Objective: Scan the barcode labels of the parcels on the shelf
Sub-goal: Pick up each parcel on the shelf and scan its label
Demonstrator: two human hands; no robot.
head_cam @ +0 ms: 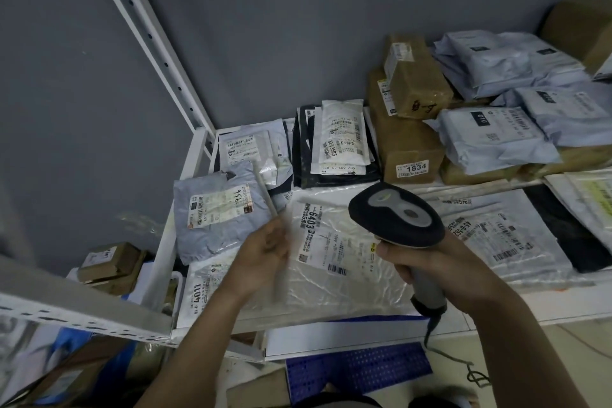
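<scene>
A clear bag (334,275) with a white label (334,242) that reads 6403 lies flat on the front part of the white shelf (195,156), between the two hands. The left hand (261,258) rests at the left edge of this bag; its fingers bend around the edge, but the hand is blurred and I cannot tell if they really pinch it. The right hand (427,258) grips the grey handle of a scanner (397,219), and the dark head of the scanner hangs above the right side of the clear bag, just beside the label.

To the left of the clear bag lies a grey bag (218,212) with a label marked 1936, and a thin rod (265,189) lies across its right edge. In front of the grey bag is a white bag (198,291) marked 4011. To the right lies another clear bag (496,235) with several barcodes. Behind are a white pouch (344,132) on a black bag (308,156), then a brown box (407,149) marked 1834 with a smaller box (417,79) on top, and a pile of pale mailers (496,93) at the far right. Behind the shelf is a grey wall (265,10).
</scene>
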